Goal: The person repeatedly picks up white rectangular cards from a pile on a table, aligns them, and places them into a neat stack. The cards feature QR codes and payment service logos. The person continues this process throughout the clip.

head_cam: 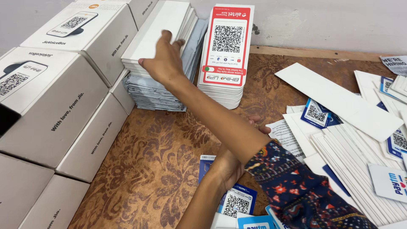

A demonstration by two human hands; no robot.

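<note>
My right hand (164, 59) reaches far across to the back left. It lies flat, fingers apart, on top of a tall stack of white envelopes (159, 25), which rests on a pile of grey-blue packets (148, 91). Just right of it stands a stack of red-and-white code cards (224, 51). My left hand (229, 163) sits low under my right forearm and is mostly hidden. Its fingertips show beside a printed white leaflet (288, 133). Blue-and-white code stickers (237, 201) lie below it on the brown patterned tabletop (161, 157).
Large white cardboard boxes (51, 97) are stacked along the left side. On the right lies a loose heap of white envelopes (352, 148) mixed with blue code stickers (316, 113). A pale wall (330, 21) closes off the back.
</note>
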